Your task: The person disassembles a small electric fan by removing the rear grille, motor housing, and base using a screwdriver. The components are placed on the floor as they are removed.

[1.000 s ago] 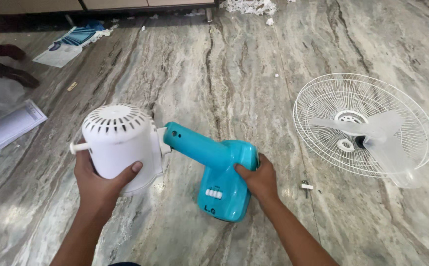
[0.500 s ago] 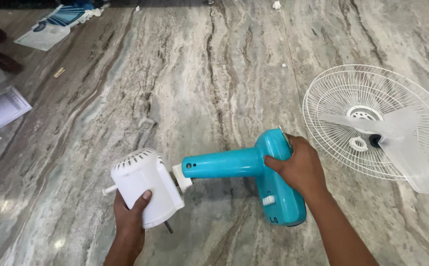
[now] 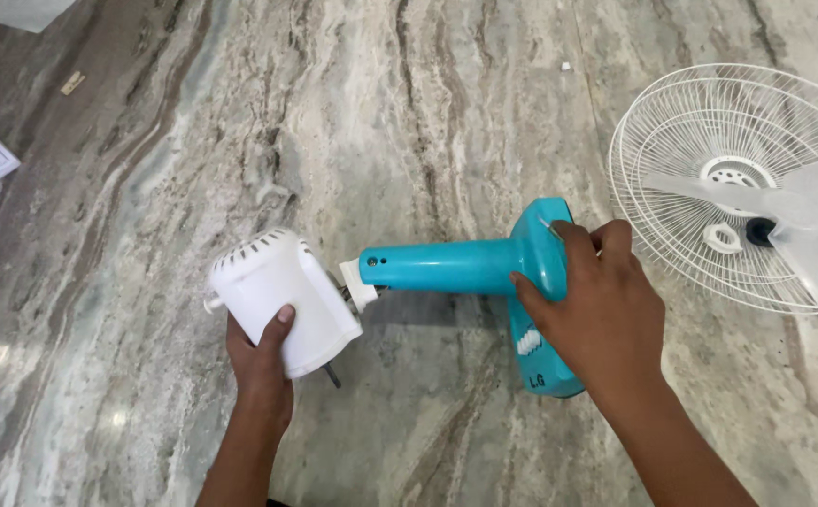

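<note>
Two hands hold one white motor housing [image 3: 282, 299] and one teal base [image 3: 470, 268].

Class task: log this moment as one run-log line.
left hand: grips white motor housing | right hand: grips teal fan base | wire grille with blade: on floor, right

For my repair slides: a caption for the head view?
Left hand holds white motor, right hand the teal base; grille beside.

A white vented motor housing [image 3: 282, 299] lies left of centre, joined to a teal fan base [image 3: 484, 282] whose neck runs horizontally right, above the marble floor.
</note>
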